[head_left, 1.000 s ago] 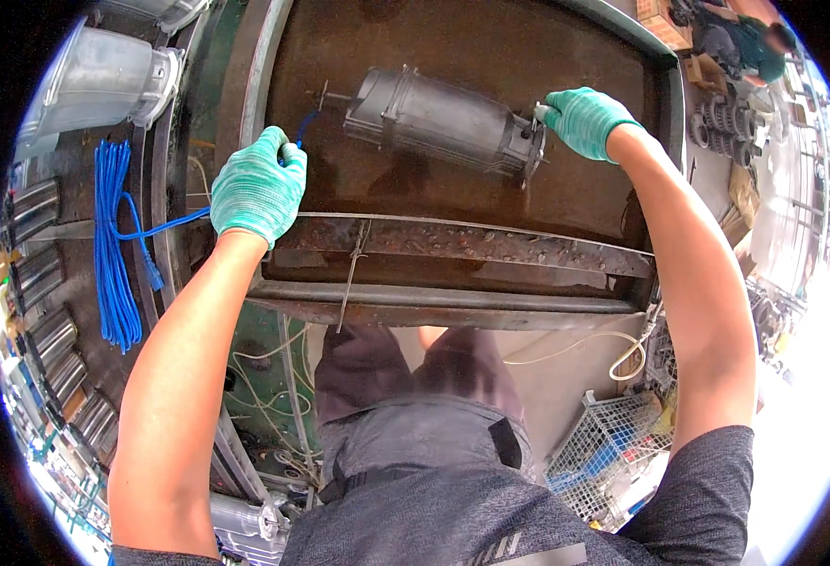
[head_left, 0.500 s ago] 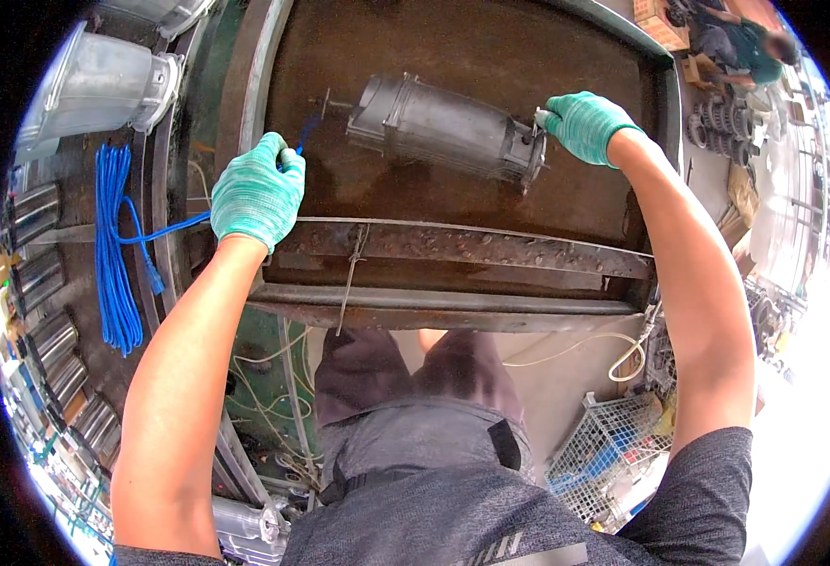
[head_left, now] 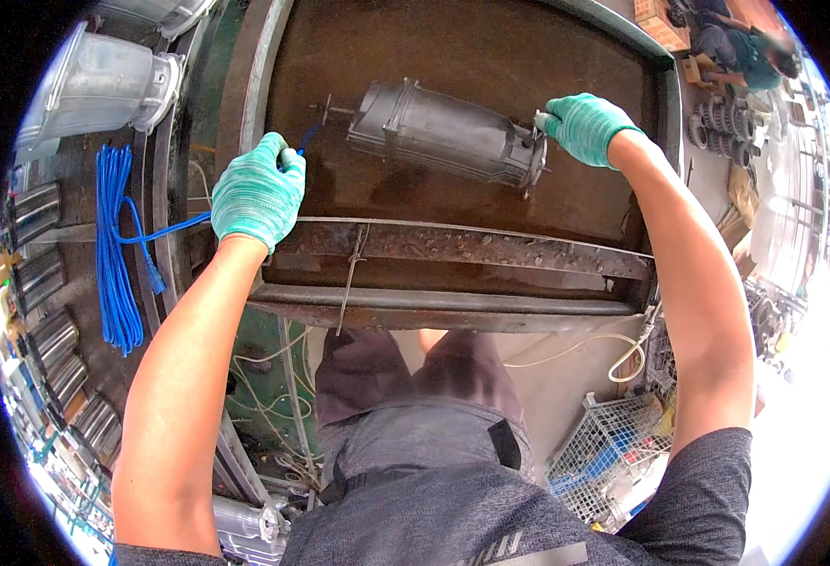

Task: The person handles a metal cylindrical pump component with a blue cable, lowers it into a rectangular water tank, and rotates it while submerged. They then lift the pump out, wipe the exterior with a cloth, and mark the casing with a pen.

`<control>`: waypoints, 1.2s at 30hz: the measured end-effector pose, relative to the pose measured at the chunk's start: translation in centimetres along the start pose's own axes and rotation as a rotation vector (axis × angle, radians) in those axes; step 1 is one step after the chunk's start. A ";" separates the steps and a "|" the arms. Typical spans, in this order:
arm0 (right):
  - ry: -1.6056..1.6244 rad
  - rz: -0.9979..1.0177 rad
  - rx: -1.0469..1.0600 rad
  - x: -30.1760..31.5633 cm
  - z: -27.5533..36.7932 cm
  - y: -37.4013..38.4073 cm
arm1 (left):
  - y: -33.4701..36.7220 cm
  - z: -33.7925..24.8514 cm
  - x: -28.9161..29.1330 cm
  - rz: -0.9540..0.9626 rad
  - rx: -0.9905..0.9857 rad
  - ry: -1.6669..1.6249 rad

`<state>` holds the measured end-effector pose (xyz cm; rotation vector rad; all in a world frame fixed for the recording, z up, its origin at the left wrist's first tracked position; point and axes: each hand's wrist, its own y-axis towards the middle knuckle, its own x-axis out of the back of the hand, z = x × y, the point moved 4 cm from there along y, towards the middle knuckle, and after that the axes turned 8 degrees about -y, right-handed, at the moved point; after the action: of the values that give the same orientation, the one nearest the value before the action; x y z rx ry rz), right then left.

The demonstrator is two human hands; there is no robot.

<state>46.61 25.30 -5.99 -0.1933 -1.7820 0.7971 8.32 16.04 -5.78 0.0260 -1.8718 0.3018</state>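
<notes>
A grey metal cylindrical housing [head_left: 448, 127], like a motor casing with a flanged end, lies tilted in a shallow tank [head_left: 340, 47] with a brown, wet-looking inside. From its left end a thin rod with a crosspiece [head_left: 328, 109] sticks out. My right hand [head_left: 587, 130], in a green knit glove, is closed at the flanged right end, pinching a small pale fitting there. Over the tank's left rim, my gloved left hand [head_left: 259, 191] is closed round a blue cord [head_left: 179, 226]. That cord continues past the fingers toward the rod.
The cord's coiled bundle [head_left: 118, 255] hangs left of the tank. Farther left stands a larger grey casing [head_left: 94, 90]. A rusty bar [head_left: 490, 247] crosses the tank's near side. A wire basket [head_left: 604, 453] stands low right. Another person [head_left: 750, 57] sits at far right.
The housing has shifted slightly toward me at its right end and turned a little. Both my hands stay nearly where they were. The other person has moved a little.
</notes>
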 end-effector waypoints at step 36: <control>1.462 -0.302 -0.368 10.2 2.8 -10.8 | -0.5 0.0 2.0 0.077 0.095 -0.142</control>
<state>43.11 21.02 8.12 -0.5563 -0.4957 -0.0267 7.77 15.78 -3.82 0.0406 -2.0010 0.4521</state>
